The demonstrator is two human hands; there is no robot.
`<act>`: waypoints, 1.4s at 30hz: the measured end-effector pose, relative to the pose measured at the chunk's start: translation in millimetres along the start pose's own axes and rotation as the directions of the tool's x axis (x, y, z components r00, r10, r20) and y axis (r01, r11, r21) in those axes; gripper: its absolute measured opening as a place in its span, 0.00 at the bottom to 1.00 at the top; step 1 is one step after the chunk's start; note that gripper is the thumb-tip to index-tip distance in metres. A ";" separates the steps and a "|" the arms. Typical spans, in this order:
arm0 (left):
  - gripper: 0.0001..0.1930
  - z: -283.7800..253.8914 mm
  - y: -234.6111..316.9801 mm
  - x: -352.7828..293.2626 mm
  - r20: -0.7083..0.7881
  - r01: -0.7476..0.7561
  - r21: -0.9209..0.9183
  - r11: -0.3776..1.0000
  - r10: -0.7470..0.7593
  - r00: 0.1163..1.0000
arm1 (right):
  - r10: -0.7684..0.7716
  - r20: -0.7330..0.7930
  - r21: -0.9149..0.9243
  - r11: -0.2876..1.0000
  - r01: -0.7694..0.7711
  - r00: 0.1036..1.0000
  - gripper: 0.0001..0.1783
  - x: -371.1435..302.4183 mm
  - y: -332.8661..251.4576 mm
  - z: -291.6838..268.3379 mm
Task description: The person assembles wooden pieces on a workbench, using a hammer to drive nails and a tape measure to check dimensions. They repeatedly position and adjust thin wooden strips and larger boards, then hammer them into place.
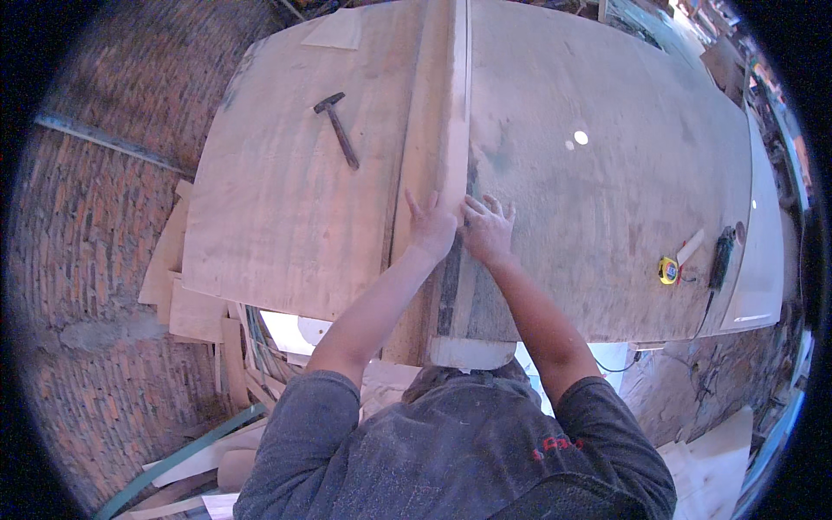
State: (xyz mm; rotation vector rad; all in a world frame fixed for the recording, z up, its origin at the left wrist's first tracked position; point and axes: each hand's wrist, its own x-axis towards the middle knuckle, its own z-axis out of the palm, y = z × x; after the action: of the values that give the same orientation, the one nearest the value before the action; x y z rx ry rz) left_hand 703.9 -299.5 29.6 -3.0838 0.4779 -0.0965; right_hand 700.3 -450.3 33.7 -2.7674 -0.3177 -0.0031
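Note:
A long pale strip (456, 113) runs away from me along the middle of the worktable, its near end under my hands. My left hand (432, 227) grips that end from the left, one finger sticking out over the wooden board (420, 130) beside it. Against the right edge, close to the left hand, my right hand (488, 232) holds the same end with its fingers bent. Both thumbs are mostly hidden. A hammer (338, 130) lies on the left panel (269, 199), its head pointing away from me.
On the right panel (598, 225) lie a yellow tape measure (667, 270), a pale flat piece (691, 246) and a dark corded power tool (722, 258). A brick surface (78, 260) extends at the left, with board offcuts (198, 310) leaning beside the table.

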 end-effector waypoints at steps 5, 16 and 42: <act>0.14 2.7 -5.7 10.1 0.023 0.000 -0.067 0.998 0.001 1.000 | 0.021 -0.073 0.028 0.999 -0.019 0.997 0.21 4.3 2.8 8.9; 0.10 5.8 -12.8 3.9 -0.167 -0.056 0.036 0.998 0.061 0.984 | 0.008 -0.249 0.064 0.998 0.008 0.968 0.15 -4.2 5.0 27.0; 0.11 -1.7 -24.6 76.0 -0.012 -0.027 0.064 0.998 0.028 1.000 | 0.241 -0.187 0.184 0.961 -0.207 0.952 0.13 61.3 15.8 31.8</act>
State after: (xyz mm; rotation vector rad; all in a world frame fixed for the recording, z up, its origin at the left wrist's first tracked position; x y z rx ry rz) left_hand 783.5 -299.1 36.4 -3.0154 0.5078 -0.1283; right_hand 762.4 -440.3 1.0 -2.5949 0.0515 -0.2000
